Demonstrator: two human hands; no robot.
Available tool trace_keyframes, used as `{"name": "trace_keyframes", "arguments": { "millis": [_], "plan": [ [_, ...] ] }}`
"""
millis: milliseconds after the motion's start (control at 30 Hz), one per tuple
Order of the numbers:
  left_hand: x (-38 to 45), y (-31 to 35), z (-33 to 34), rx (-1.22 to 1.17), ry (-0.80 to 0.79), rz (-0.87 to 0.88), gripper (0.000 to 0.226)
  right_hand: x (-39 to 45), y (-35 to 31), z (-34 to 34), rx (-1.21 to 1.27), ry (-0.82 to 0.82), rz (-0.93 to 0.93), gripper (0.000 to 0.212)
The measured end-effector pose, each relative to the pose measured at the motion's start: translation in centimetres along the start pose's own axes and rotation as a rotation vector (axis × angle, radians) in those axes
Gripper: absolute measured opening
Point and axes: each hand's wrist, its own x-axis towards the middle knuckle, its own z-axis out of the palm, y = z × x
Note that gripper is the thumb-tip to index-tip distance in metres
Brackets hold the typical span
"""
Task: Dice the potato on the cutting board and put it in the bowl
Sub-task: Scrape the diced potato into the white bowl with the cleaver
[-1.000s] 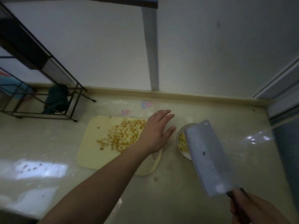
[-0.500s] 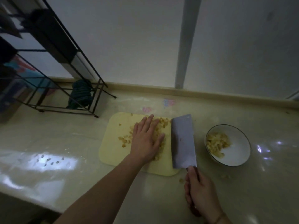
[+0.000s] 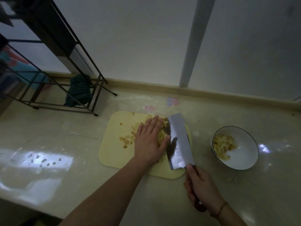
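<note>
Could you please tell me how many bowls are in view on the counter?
1: a white bowl right of the cutting board, already holding some diced potato.

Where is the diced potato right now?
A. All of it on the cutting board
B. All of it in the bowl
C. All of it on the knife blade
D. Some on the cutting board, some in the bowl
D: a pile of diced potato lies on the cutting board by the left hand, and more sits in the bowl.
</note>
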Motion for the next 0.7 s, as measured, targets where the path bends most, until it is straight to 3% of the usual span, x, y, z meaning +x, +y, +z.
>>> {"name": "trace_keyframes", "arguments": {
  "millis": [267, 700],
  "plan": [
    [0.2, 0.9, 0.0, 0.036, -0.031, -0.028, 0.084, 0.1, -0.5, 0.7, -0.162, -0.077, 0.007, 0.051],
    [0.6, 1.3, 0.5, -0.012, 0.063, 0.052, 0.063, 0.1, -1.3, 1.3, -0.080, -0.141, 0.016, 0.047]
  ]
}}
